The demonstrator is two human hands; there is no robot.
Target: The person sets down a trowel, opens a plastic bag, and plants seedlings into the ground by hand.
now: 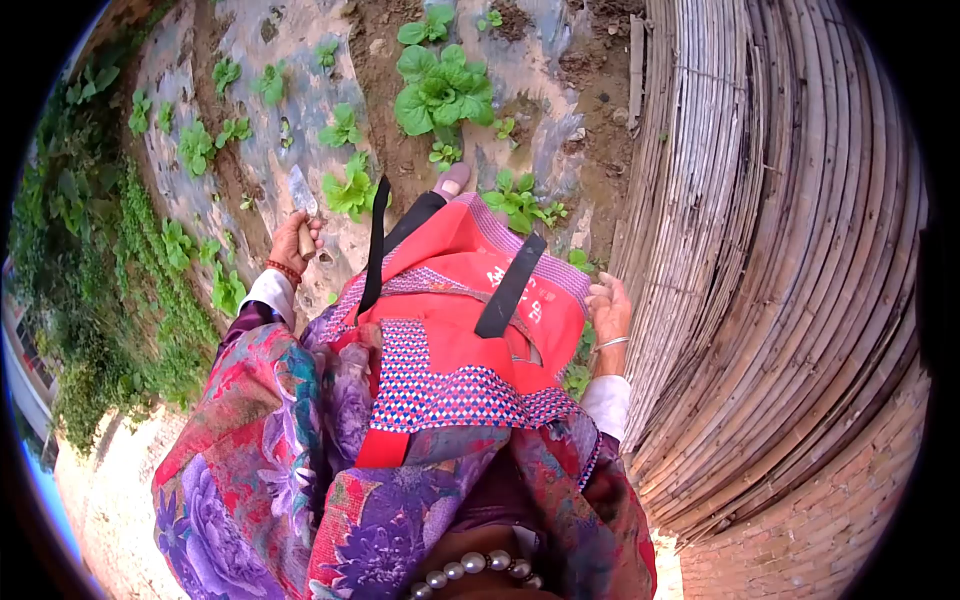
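Note:
My left hand (293, 243) is closed round the wooden handle (306, 242) of a small trowel. The grey metal blade of the trowel (302, 192) points away from me, over the plastic-covered soil beside a light green leafy plant (349, 188). My right hand (609, 312) is at the right edge of my red apron (450, 290), its fingers curled together. Whether anything is between those fingers cannot be made out. Low green leaves (578, 375) show between that hand and the apron.
Rows of young leafy plants grow through plastic film (245, 110), with a larger plant (442, 92) ahead of my foot (453, 180). A tall stack of dry canes (720, 200) borders my right, near a brick surface (810, 520). Dense greenery (120, 290) lines the left.

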